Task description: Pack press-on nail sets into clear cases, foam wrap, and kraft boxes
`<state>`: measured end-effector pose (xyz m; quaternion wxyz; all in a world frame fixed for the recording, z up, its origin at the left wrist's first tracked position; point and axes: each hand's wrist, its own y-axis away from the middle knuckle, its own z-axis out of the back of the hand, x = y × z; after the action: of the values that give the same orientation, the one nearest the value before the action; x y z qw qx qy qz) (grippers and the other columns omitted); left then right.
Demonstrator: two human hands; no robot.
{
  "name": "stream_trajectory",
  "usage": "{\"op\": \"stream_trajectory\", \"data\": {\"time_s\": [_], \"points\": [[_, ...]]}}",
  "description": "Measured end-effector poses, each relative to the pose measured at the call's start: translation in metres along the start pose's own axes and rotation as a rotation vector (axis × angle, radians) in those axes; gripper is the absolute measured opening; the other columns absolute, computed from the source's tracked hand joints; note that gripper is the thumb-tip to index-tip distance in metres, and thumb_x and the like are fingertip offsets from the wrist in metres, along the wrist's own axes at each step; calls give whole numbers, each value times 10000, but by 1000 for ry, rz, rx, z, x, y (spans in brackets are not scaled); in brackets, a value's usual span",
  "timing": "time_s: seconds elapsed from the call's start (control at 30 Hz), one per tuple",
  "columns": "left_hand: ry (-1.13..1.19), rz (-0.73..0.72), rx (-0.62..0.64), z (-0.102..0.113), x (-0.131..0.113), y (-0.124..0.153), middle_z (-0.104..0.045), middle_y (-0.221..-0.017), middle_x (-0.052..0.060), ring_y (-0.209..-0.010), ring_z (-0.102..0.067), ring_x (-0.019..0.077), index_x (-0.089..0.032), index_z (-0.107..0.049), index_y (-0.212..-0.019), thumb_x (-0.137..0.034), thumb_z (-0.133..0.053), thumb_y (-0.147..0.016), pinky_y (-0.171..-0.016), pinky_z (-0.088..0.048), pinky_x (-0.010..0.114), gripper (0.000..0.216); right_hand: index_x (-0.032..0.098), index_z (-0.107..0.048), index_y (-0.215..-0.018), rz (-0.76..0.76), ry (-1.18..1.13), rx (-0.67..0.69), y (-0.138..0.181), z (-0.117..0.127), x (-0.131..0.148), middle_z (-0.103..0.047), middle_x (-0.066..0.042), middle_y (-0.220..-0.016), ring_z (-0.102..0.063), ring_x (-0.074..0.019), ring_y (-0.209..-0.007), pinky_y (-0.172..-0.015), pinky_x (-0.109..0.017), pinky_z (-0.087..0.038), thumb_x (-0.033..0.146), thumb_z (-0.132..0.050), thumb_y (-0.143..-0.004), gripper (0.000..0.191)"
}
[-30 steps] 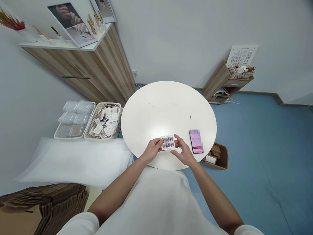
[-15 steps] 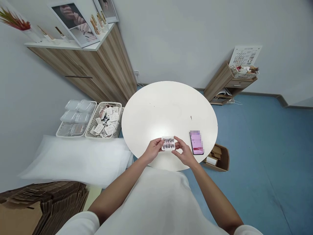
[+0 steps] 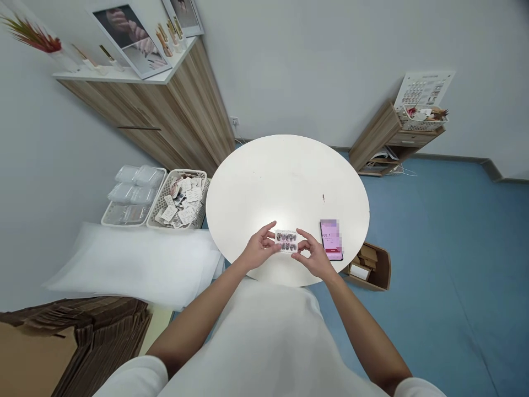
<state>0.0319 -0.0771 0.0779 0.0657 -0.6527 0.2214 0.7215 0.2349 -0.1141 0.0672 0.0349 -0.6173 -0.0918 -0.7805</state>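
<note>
I hold a small white card of press-on nails [image 3: 286,240] over the near edge of the round white table [image 3: 285,182]. My left hand [image 3: 259,251] pinches the card's left end, with one finger raised above it. My right hand [image 3: 314,256] pinches the right end between thumb and fingers. The card carries two rows of dark patterned nails, facing up. A phone [image 3: 331,239] with a lit pink screen lies on the table just right of my right hand.
Left of the table stand a basket of similar nail cards [image 3: 181,202] and a tray of clear plastic packets [image 3: 131,194]. White foam sheets [image 3: 136,264] lie near them, flattened cardboard [image 3: 70,342] below. An open box [image 3: 370,266] sits on the blue floor at the right.
The card has dropped slightly and tilted flatter. My left hand shifted its grip, one finger now lifted off the card. The view moved a little.
</note>
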Motion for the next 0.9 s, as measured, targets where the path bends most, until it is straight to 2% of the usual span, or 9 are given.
{"op": "stream_trajectory", "data": {"time_s": [0.1, 0.23, 0.5, 0.67, 0.9], "points": [[-237, -104, 74, 4, -5, 7, -513, -1014, 30, -764, -546, 111, -306, -293, -1321, -326, -735, -579, -814, -439, 345, 864, 271, -353, -1264, -18, -37, 17, 2, 2, -2, -531, 40, -707, -544, -120, -676, -774, -340, -454, 281, -642, -674, 657], [-406, -164, 86, 3, -2, 12, -541, -907, 10, -764, -525, 121, -285, -302, -1320, -312, -672, -664, -792, -443, 333, 753, 263, -349, -1264, -25, -49, 73, 2, 2, -4, -536, 36, -707, -547, -124, -685, -774, -343, -454, 281, -634, -678, 652], [-483, -129, 10, -2, 4, 18, -541, -865, 7, -750, -516, 129, -268, -325, -1311, -304, -627, -700, -772, -445, 333, 682, 292, -270, -1320, 49, 48, 172, -2, 4, -15, -556, 7, -849, -565, -124, -725, -805, -365, -450, 260, -585, -716, 682], [-472, -85, -21, -2, 3, 24, -539, -898, 8, -769, -518, 130, -272, -263, -1337, -284, -645, -677, -804, -438, 342, 763, 293, -301, -1306, 50, 75, 208, -7, 3, -24, -566, 6, -819, -566, -138, -723, -794, -377, -456, 258, -564, -734, 630], [-437, -68, -81, 10, 18, 26, -532, -892, 7, -752, -519, 124, -277, -321, -1306, -282, -607, -716, -788, -446, 334, 657, 303, -279, -1309, 31, 127, 244, -20, -11, -25, -560, 3, -831, -558, -139, -720, -746, -356, -469, 253, -554, -737, 637]]}}
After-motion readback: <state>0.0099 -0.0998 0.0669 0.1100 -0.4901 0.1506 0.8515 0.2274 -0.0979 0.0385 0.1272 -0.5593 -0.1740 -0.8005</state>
